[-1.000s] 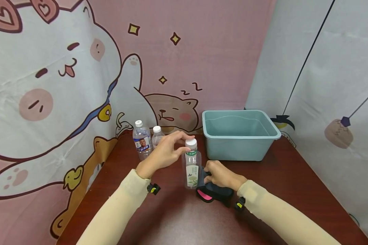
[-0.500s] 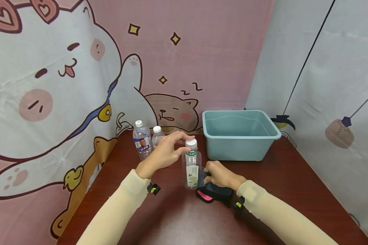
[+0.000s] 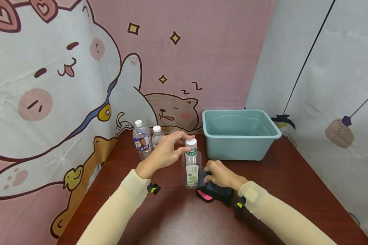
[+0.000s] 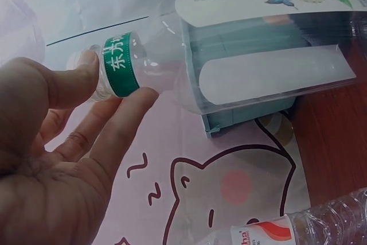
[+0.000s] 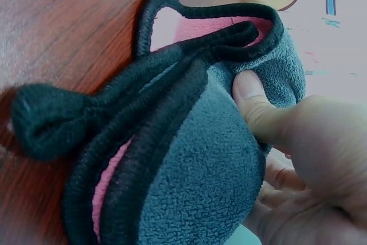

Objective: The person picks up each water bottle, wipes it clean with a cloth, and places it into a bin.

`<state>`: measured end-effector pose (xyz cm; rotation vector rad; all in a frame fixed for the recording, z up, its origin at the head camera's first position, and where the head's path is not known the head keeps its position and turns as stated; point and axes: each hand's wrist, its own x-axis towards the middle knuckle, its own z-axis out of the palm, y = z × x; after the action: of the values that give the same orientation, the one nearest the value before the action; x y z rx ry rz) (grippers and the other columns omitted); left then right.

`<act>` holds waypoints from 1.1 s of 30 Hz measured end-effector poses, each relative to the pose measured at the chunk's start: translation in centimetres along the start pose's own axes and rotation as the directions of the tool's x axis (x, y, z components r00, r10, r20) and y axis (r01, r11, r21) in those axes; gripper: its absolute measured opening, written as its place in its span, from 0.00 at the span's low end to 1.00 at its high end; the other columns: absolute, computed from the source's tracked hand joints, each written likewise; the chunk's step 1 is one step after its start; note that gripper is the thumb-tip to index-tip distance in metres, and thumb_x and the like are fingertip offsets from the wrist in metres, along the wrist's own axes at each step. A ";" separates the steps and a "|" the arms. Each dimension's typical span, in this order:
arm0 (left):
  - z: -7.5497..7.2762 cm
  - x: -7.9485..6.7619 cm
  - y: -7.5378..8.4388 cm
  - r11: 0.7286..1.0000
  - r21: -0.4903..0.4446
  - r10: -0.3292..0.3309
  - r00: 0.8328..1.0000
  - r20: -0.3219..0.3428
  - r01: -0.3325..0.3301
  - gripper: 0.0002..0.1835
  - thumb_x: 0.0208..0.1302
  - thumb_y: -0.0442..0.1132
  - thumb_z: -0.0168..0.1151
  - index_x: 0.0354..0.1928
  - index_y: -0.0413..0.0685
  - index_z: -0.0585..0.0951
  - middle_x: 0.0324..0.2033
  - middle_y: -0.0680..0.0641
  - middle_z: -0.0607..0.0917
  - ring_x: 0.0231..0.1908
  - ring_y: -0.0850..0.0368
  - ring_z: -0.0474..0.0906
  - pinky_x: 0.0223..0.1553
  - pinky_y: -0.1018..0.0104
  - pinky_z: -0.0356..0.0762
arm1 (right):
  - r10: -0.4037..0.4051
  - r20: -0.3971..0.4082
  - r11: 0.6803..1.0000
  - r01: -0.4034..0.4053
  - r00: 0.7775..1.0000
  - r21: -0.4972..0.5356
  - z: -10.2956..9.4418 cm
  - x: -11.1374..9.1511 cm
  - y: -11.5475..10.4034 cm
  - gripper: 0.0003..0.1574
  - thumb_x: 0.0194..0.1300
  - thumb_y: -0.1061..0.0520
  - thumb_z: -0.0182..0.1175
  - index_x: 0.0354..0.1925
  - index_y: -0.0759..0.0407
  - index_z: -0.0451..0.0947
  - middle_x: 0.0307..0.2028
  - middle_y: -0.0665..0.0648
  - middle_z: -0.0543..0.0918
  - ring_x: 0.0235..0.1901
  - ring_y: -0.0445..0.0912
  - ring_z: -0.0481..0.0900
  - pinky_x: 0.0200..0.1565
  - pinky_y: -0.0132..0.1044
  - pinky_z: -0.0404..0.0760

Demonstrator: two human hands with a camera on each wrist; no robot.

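Note:
A clear plastic bottle [image 3: 192, 175] with a white cap and a green neck band stands upright near the table's middle. My left hand [image 3: 167, 149] holds it at the cap and neck, thumb on one side and fingers on the other, as the left wrist view shows close up. My right hand [image 3: 222, 175] grips a folded cleaning cloth [image 5: 200, 164], dark grey with black edging and a pink underside. In the right wrist view the thumb presses into the cloth's fold. The bunched cloth [image 3: 216, 191] lies right at the bottle's lower right side.
Two more clear bottles with white caps stand at the back left, one with a blue label [image 3: 142, 144], the other [image 3: 157, 136] partly behind my left hand. A light blue plastic bin [image 3: 237, 148] sits at the back right. A printed cloth backdrop [image 3: 220, 51] rises behind the table [image 3: 171, 217].

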<state>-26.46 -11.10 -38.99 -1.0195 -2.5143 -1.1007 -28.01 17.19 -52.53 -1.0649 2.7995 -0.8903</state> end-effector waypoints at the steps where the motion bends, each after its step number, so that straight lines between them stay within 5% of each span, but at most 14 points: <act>1: 0.0 0.0 0.0 1.000 0.003 -0.003 1.000 0.002 0.003 0.21 0.77 0.35 0.79 0.68 0.50 0.87 0.66 0.47 0.91 0.62 0.48 0.94 0.67 0.49 0.93 | 0.004 0.002 1.000 -0.004 1.000 0.000 0.0 0.0 0.1 0.20 0.68 0.63 0.85 0.56 0.68 0.96 0.47 0.59 0.93 0.47 0.43 0.89 0.47 0.36 0.91; 13: 0.1 0.4 0.1 0.998 0.052 0.029 1.000 -0.007 -0.028 0.21 0.78 0.36 0.79 0.69 0.50 0.87 0.64 0.47 0.93 0.59 0.51 0.94 0.66 0.50 0.93 | 0.052 -0.029 0.999 -0.052 0.998 0.002 -1.7 -0.8 0.3 0.10 0.69 0.55 0.86 0.48 0.52 0.99 0.42 0.48 0.93 0.42 0.38 0.84 0.45 0.34 0.86; 21: -0.7 1.1 0.3 0.997 0.043 0.064 0.997 -0.053 -0.061 0.20 0.78 0.36 0.79 0.68 0.49 0.88 0.61 0.47 0.93 0.57 0.50 0.93 0.64 0.47 0.94 | 0.067 -0.086 0.998 -0.068 0.994 -0.017 -3.3 -1.8 0.3 0.12 0.71 0.56 0.84 0.52 0.52 0.99 0.46 0.49 0.93 0.45 0.39 0.87 0.47 0.34 0.89; 29: -2.4 2.8 1.2 0.996 0.001 0.092 0.983 -0.161 -0.093 0.20 0.81 0.36 0.75 0.70 0.46 0.86 0.59 0.44 0.91 0.56 0.49 0.94 0.60 0.51 0.96 | 0.085 -0.145 0.995 -0.090 0.986 -0.033 -4.7 -2.8 0.2 0.16 0.70 0.57 0.84 0.55 0.57 0.98 0.48 0.53 0.94 0.48 0.44 0.91 0.46 0.35 0.90; 33: -3.3 4.3 1.8 0.992 0.051 0.124 0.957 -0.262 -0.115 0.20 0.81 0.38 0.74 0.70 0.45 0.87 0.58 0.43 0.91 0.55 0.48 0.93 0.57 0.49 0.95 | 0.091 -0.156 0.994 -0.099 0.984 -0.043 -5.1 -3.3 0.2 0.18 0.70 0.57 0.84 0.56 0.59 0.97 0.49 0.54 0.94 0.47 0.46 0.92 0.45 0.35 0.89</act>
<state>-28.64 -10.38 -33.81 -0.9331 -2.2237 -1.0752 -26.68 21.96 -48.94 -0.8949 2.9841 -0.9345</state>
